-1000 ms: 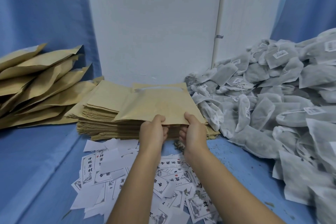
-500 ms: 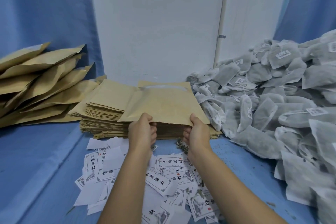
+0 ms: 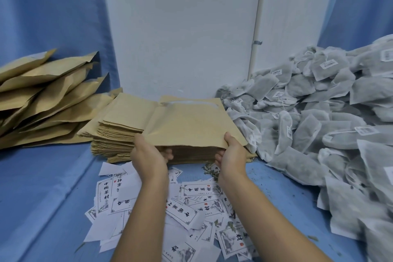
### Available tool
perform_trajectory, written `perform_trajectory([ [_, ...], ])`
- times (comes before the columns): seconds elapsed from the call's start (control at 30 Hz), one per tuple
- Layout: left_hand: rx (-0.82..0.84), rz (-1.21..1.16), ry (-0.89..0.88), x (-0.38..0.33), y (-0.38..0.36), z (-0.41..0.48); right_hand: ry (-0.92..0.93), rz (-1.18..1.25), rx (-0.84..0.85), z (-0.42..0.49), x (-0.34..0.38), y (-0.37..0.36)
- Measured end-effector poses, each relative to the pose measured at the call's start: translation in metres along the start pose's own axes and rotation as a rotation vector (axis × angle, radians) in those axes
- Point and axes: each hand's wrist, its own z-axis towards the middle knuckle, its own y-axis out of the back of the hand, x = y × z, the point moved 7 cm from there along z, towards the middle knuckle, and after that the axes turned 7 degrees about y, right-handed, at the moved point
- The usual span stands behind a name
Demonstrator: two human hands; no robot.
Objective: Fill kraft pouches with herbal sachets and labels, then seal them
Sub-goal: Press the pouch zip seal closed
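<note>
On the pouch stack (image 3: 114, 136), left hand (image 3: 148, 156) and right hand (image 3: 231, 155) pinch the top pouch (image 3: 191, 125), fingers (image 3: 168, 153) curled under. Next, it likely needs opening for sachets (image 3: 306, 134).

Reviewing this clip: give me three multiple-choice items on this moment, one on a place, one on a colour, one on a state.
1. Where does the heap of sachets lie?
A. Left of the stack of flat pouches
B. On top of the stack
C. Right of the stack

2. What colour is the cloth under everything?
A. Red
B. Blue
C. Green

3. How is the top pouch held?
A. The left hand and the right hand both grip its near edge
B. One hand alone grips it
C. No hand touches it

Answers:
1 C, as the grey sachets pile up along the right side, beside the stack.
2 B, as the bare cloth shows blue all round the piles.
3 A, as a thumb lies on top of the pouch at each near corner, with fingers underneath.
</note>
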Motion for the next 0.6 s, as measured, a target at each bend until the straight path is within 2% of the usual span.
perform_trajectory([
  [0.1, 0.135, -0.154, 0.113, 0.005, -0.015, -0.004, -0.042, -0.011, 0.087, -0.008, -0.009, -0.01],
  [0.2, 0.227, -0.178, 0.173, 0.004, -0.028, -0.009, -0.079, 0.052, 0.256, -0.015, -0.01, -0.028],
  [0.3, 0.289, -0.168, 0.161, -0.003, -0.032, -0.009, -0.051, 0.053, 0.219, -0.017, -0.006, -0.027],
  [0.4, 0.305, -0.163, 0.127, -0.012, -0.028, -0.002, -0.06, 0.214, 0.19, -0.024, -0.009, -0.03],
  [0.47, 0.309, -0.176, 0.117, -0.02, -0.024, 0.002, -0.074, 0.289, 0.213, -0.026, -0.01, -0.036],
  [0.6, 0.338, -0.313, 0.067, -0.054, -0.015, 0.015, -0.09, 0.261, 0.342, -0.034, -0.004, -0.074],
])
